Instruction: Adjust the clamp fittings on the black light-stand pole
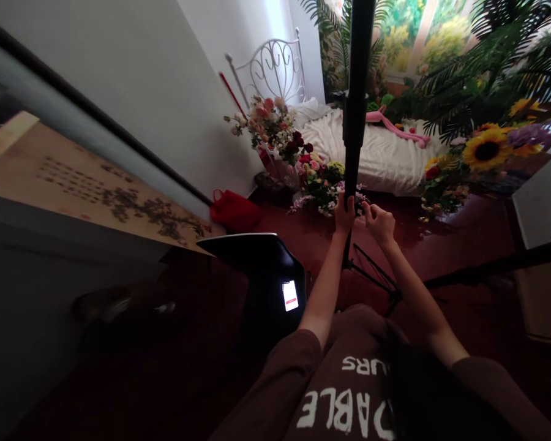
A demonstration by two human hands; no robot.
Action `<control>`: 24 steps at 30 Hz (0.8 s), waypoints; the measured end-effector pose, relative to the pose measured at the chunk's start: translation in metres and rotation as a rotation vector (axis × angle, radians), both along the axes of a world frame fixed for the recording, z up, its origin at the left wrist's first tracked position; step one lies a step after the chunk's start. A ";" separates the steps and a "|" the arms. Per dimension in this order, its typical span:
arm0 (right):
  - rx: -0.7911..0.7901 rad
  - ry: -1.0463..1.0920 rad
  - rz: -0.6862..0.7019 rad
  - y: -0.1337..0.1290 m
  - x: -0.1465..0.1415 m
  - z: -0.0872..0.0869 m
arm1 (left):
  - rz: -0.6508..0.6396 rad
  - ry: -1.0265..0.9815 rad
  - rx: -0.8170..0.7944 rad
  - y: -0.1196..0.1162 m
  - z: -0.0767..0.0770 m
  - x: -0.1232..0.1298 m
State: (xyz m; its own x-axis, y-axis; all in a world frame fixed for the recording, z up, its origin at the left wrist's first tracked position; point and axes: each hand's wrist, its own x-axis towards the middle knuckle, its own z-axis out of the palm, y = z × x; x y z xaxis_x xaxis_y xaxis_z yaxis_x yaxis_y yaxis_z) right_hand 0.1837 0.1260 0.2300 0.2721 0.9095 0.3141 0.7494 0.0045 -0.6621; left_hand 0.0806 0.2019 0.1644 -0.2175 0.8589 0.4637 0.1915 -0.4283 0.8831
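A black tripod stand's pole [354, 116] rises upright in front of me, its folding legs [371, 269] spread low over the floor. My left hand [344, 215] is wrapped around the lower pole. Just right of it, my right hand [380, 224] is closed, with thumb and forefinger pointing toward the pole. Whatever small part sits between those fingertips is too small to make out. Behind the hands, bunches of artificial flowers [324, 177] stand at the foot of a bed with a cream sheet [395, 165].
Left of my arms stands a dark panel carrying a small lit screen [291, 296]. A red bag [235, 210] lies by the wall near a long painted scroll [119, 196]. Sunflowers [487, 149] and palm fronds fill the right; another black pole [496, 266] crosses there.
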 end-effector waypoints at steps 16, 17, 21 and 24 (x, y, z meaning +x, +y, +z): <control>-0.351 0.974 0.317 -0.014 0.004 0.002 | 0.042 0.001 -0.085 -0.005 -0.002 0.000; -0.366 1.041 0.312 -0.024 0.007 -0.008 | 0.061 -0.005 -0.080 -0.011 -0.006 -0.001; -0.554 1.113 0.125 -0.071 0.032 -0.061 | 0.108 0.041 -0.160 -0.053 -0.047 -0.003; -0.617 1.110 -0.011 -0.109 0.064 -0.099 | 0.162 0.114 -0.430 -0.090 -0.093 0.006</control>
